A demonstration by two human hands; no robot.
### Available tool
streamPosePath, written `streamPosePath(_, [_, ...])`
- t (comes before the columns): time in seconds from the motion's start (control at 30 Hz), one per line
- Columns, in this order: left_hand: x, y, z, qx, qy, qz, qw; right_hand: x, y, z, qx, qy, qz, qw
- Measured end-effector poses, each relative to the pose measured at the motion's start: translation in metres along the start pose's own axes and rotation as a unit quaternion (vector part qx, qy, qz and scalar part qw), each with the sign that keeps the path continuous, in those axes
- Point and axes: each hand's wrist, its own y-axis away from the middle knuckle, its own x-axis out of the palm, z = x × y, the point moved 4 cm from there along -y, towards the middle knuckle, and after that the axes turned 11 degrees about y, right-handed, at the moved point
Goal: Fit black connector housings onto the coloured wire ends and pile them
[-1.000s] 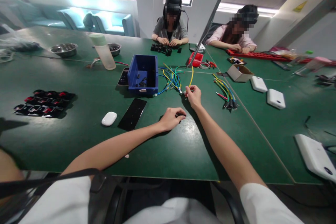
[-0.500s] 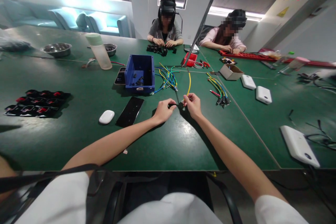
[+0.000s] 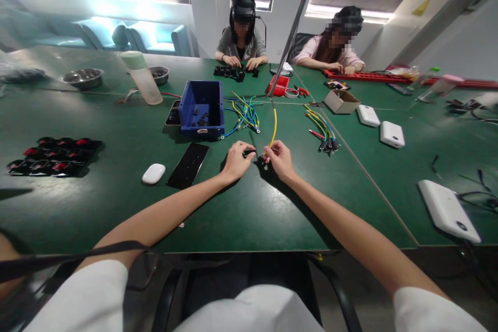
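My right hand pinches a yellow wire near its lower end, and the rest of the wire points away from me. Opposite it, my left hand has thumb and fingers closed on a small black sleeve. A narrow gap separates the two hands just above the table. Beyond them lies a loose pile of yellow, green and blue wires. On the right rests a bundle of wires with black ends. Several small black pieces lie inside the blue bin.
A black phone and a white case lie left of my hands. Further left sits a black tray with red parts. A translucent bottle stands behind. White devices and a small carton are to the right. Two people work across the table.
The whole view has shifted slightly. Both hands stay close together, still holding the yellow wire and the black sleeve. The left fingers have spread a little around the sleeve.
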Motion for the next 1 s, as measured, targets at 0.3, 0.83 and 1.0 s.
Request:
streamPosePath(0.3, [0.004, 0.000, 0.000, -0.007, 0.003, 0.011, 1.000, -0.002, -0.003, -0.007, -0.005, -0.050, 0.000, 0.999])
streamPosePath(0.83, [0.007, 0.001, -0.004, -0.012, -0.004, 0.037, 0.999, -0.002, -0.004, -0.009, -0.004, -0.067, 0.008, 0.998])
streamPosePath(1.0, [0.008, 0.000, -0.001, -0.015, 0.009, 0.039, 0.999, -0.003, -0.005, -0.011, 0.009, -0.064, -0.004, 0.998])
